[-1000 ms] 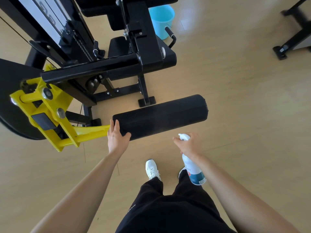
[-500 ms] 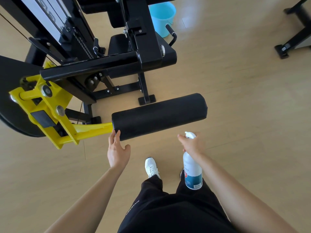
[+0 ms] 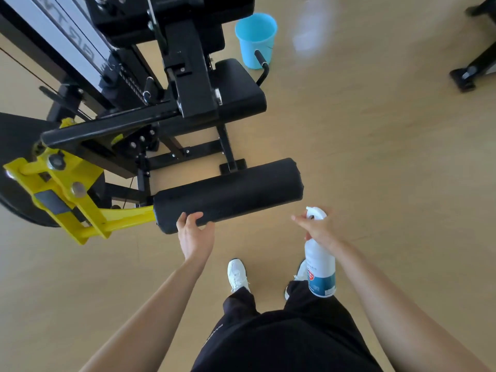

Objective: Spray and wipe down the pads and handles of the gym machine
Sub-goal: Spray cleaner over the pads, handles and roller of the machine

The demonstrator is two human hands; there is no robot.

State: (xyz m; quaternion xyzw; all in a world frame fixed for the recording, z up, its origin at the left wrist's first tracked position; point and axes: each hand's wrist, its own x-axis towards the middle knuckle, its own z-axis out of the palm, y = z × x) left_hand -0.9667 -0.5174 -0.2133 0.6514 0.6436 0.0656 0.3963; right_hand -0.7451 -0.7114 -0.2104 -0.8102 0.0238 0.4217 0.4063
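Two bare hands work in front of a black and yellow gym machine (image 3: 128, 122). The left hand (image 3: 195, 234) has its grip curled onto the near lower edge of the black roller pad (image 3: 230, 193), fingers over the top of that edge and thumb spread to the right against the pad's underside; it looks more like a loose cupping hold than a full clamp, though the wide-angle view makes that hard to judge. The pad runs out to the right from this grip, and to the left it joins the yellow lever arm (image 3: 80, 208).

The right hand (image 3: 318, 229) is clamped around the neck of a white spray bottle (image 3: 320, 267), with the forefinger stretched out left toward the pad. The white nozzle (image 3: 315, 211) sits just above this grip, and the bottle body hangs straight below it, over the black trousers (image 3: 281, 339) and beside a white shoe (image 3: 236, 273). The bottle is near the pad's right end but not touching it.

Well beyond both grips, the black seat pad (image 3: 239, 89) sits on the frame, with a curved black handle (image 3: 261, 63) at its far edge and a light blue bucket (image 3: 256, 38) on the wooden floor (image 3: 389, 170) behind it.
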